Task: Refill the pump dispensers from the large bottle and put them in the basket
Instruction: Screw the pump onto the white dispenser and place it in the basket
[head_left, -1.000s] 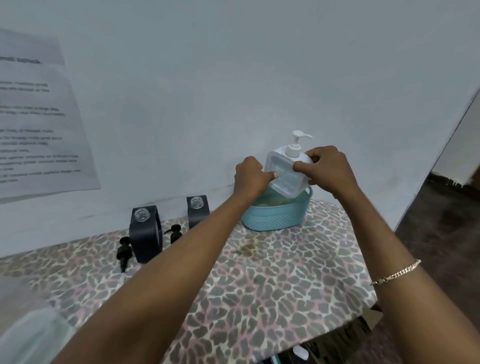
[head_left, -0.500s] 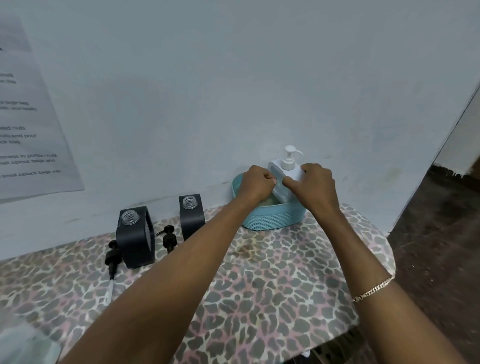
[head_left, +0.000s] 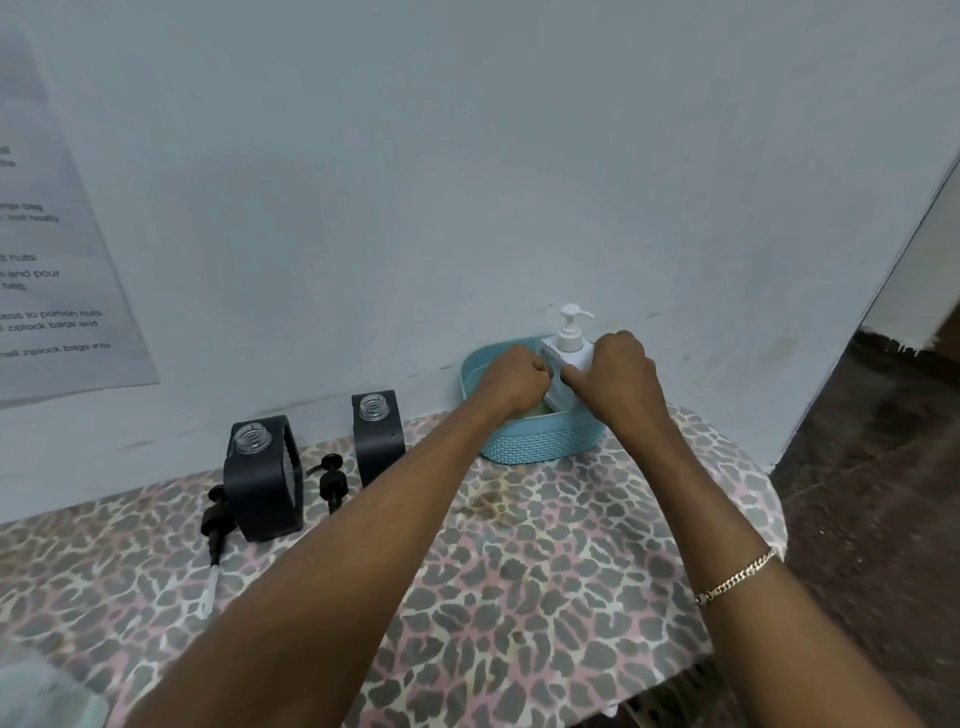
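1. Locate the white pump dispenser (head_left: 566, 358): upright inside the teal basket (head_left: 540, 441), toward its right end, close to the wall.
2. Note the left hand (head_left: 514, 382), fingers curled against the dispenser's left side, and the right hand (head_left: 618, 374), fingers curled round its right shoulder. Both grasping, neither released.
3. Judge the placing step as nearly complete. Cannot tell whether the base sits flat on the basket floor, which is hidden behind the hands.
4. Expect tipping if let go before the base seats, given the tall body and pump on top.
5. Avoid sideways pressure: probably a light basket, likely to slide on the leopard-print tabletop (head_left: 545, 571).
6. Mind the left forearm, just beside the smaller black dispenser (head_left: 378, 441) with its open neck. A knock here risks toppling it and spilling any contents.
7. Guard likewise the larger black dispenser (head_left: 265, 483), also uncapped.
8. Avoid brushing the loose pump head (head_left: 215, 519) and the second pump head (head_left: 331, 480) lying on the tabletop, both liable to roll.
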